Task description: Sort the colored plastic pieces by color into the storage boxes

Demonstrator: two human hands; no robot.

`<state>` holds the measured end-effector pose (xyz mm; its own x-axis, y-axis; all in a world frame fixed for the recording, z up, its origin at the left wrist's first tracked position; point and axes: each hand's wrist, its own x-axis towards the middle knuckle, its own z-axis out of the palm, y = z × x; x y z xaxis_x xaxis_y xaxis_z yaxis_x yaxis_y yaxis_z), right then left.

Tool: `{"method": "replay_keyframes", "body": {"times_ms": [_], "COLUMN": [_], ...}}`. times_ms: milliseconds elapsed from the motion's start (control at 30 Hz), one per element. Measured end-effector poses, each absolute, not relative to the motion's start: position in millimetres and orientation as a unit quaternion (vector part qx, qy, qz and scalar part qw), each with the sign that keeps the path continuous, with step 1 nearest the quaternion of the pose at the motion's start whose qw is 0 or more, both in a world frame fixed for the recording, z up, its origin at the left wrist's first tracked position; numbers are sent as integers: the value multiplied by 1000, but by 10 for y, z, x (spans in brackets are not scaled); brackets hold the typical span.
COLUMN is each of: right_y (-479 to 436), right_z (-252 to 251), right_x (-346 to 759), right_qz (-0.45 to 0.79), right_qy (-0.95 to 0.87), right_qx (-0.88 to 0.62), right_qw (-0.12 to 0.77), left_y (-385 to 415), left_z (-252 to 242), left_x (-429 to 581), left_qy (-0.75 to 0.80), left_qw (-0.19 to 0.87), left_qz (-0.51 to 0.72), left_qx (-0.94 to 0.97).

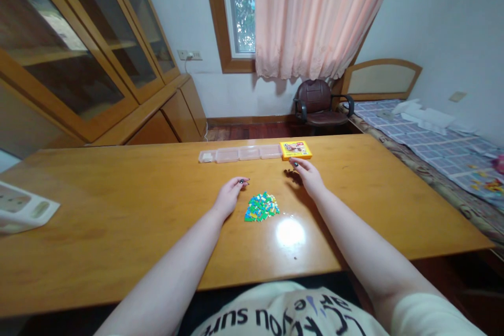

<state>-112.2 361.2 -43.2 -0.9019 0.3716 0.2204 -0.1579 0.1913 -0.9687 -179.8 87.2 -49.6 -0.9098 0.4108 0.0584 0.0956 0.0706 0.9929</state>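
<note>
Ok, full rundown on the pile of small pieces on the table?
The pile of small pieces is a loose, low, roughly triangular heap, mostly green with blue, yellow and white mixed in. The pieces look like plastic; single shapes are too small to make out. It lies on the wooden table, just right of the left hand. Neither of the hands appears to touch it; it rests on the tabletop.

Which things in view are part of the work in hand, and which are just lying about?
Likely part of the work:
- multicoloured pieces, beside the left hand
- dark brown pieces, by the right hand
- clear plastic trays
- yellow box

Likely just lying about:
- white power strip
- chair
- white material on the bed
</note>
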Motion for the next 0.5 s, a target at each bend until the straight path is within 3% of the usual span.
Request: {"method": "replay_keyframes", "body": {"times_ms": [67, 167, 500], "right_y": [3516, 3379, 3618], "right_z": [-423, -473, -553], "right_x": [-1093, -1086, -1309], "right_qz": [766, 846, 871], "right_qy": [-630, -532, -478], "right_qx": [-34, -31, -111], "right_qw": [120, 4, -8], "left_y": [872, 867, 862], "left_z": [-499, -508, -470], "left_x": [-1801, -1811, -1806], "left_qy": [724, 726, 720], "left_qw": [125, 127, 129], "left_qz": [656, 655, 662], "left_qx": [173, 169, 162]}}
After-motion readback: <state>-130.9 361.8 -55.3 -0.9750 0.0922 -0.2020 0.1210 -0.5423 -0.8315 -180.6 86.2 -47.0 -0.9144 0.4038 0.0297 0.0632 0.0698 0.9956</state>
